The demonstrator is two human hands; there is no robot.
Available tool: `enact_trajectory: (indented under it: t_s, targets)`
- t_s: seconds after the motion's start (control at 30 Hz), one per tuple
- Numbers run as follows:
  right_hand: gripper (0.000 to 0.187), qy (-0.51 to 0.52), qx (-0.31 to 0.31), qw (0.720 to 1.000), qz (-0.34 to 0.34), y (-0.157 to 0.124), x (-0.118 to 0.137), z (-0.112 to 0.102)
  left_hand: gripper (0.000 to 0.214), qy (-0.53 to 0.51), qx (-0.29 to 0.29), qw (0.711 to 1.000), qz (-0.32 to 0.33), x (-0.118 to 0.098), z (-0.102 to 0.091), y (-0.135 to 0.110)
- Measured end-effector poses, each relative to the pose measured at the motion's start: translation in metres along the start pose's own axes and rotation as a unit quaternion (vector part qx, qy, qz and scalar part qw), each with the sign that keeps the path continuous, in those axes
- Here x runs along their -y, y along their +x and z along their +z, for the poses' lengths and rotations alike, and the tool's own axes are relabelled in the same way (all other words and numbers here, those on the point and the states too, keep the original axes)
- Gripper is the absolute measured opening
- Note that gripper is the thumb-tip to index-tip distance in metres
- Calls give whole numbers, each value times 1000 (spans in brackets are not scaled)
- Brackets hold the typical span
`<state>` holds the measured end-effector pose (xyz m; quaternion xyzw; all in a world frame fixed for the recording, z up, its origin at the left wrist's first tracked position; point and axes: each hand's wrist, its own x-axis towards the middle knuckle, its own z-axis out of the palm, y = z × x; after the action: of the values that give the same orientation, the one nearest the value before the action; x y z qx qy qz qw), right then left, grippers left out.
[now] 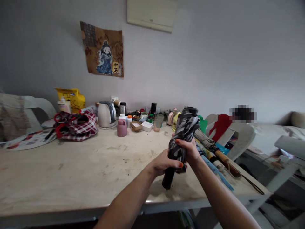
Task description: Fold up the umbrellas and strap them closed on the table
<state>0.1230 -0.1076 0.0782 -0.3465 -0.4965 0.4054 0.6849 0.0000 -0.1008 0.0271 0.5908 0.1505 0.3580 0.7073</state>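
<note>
A folded umbrella [188,122] with grey, black and white patterned fabric is held tilted over the front right of the table. Its black handle [168,178] points down toward the tabletop; whether it touches the surface I cannot tell. Low on the fabric, just above the handle, my left hand [165,163] is wrapped round it. My right hand [189,148] grips the fabric higher up, thumb across the front. Other folded umbrellas lie to the right, among them a grey one with a wooden handle [221,156] and a light blue one [214,168].
On the table [71,178], a white kettle [106,115], a pink cup [122,128], small boxes [147,126] and several bottles line the wall side. A checkered cloth bag [78,128] lies at left. White chairs flank both ends; a red cloth [220,127] hangs over the right one.
</note>
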Motion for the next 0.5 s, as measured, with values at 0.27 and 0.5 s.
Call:
enact_trajectory:
  t_s: [0.27,0.5]
  targets:
    - [52,-41,-92,993,-58,7,-16,13,34,166,-205,961,80,13,-2,10]
    - [61,-153,-125,976,-89,6,-20,21,48,182,-180,961,105,11,-5,10]
